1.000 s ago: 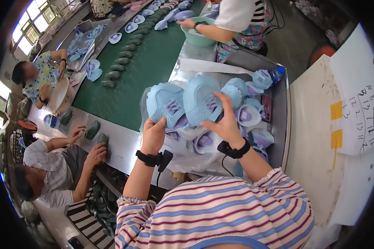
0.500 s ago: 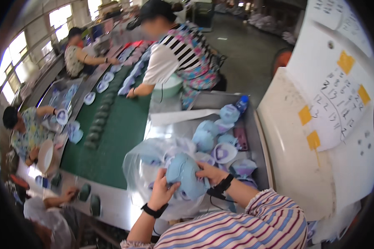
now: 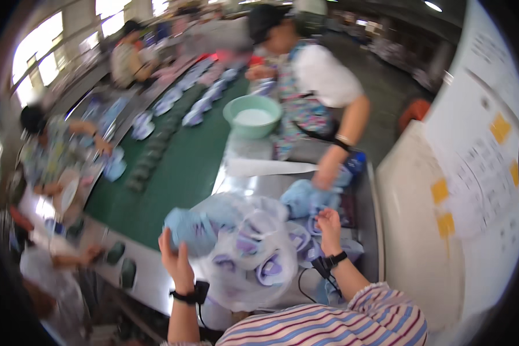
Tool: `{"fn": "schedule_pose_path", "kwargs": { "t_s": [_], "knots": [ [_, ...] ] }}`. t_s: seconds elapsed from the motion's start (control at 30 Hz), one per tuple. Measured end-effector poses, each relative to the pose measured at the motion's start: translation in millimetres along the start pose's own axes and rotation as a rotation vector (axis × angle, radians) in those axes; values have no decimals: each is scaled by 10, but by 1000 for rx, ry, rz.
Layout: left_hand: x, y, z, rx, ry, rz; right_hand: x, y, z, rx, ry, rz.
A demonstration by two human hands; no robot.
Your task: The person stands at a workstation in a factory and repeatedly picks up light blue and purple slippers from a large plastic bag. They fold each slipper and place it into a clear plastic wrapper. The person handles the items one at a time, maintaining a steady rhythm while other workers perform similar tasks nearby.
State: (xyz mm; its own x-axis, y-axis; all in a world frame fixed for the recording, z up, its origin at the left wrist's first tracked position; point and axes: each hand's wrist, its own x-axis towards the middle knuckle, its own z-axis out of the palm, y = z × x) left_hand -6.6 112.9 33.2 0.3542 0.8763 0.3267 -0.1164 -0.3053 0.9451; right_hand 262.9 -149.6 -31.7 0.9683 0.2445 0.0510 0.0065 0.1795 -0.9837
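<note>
My left hand (image 3: pixel 179 262) is at the left side of a clear plastic bag (image 3: pixel 230 282), thumb and fingers against a light-blue, cup-shaped piece (image 3: pixel 191 230) that looks like a slipper upper. More such pieces with purple and white insides (image 3: pixel 271 268) show in and through the bag. My right hand (image 3: pixel 330 230) is over the pile to the right, its fingers curled at the edge of another light-blue piece (image 3: pixel 324 202). Motion blur hides how firmly each piece is held. Just beyond, a co-worker's hand (image 3: pixel 327 170) reaches down to the same pile.
A green belt (image 3: pixel 196 167) carries rows of purple-white pieces and dark, rounded shapes. A green basin (image 3: pixel 252 115) stands at its right edge, with a white strip (image 3: pixel 271 167) nearer me. A metal tray wall (image 3: pixel 376 225) and a white board (image 3: pixel 424 196) bound my right. Other people work along the left.
Both hands were on one light-blue piece over the bag. Now they are apart: left with a piece to the left, right at the pile. The standing co-worker has turned from the belt to the pile.
</note>
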Motion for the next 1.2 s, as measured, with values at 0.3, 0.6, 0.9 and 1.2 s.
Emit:
{"fn": "schedule_pose_path", "kwargs": {
  "t_s": [0.3,0.6,0.9,1.2],
  "knots": [
    [547,-1211,-927,-725,477,-506,-712,104,685,-90,-585,288],
    [2130,-1344,-2142,-44,518,8,-736,250,873,-137,-764,469],
    [1310,-822,-510,-142,-383,-432,-838,231,1009,-182,-951,545],
    [-111,-1179,423,778,-898,536,-304,604,1409,-705,-1053,-21]
  ]
}}
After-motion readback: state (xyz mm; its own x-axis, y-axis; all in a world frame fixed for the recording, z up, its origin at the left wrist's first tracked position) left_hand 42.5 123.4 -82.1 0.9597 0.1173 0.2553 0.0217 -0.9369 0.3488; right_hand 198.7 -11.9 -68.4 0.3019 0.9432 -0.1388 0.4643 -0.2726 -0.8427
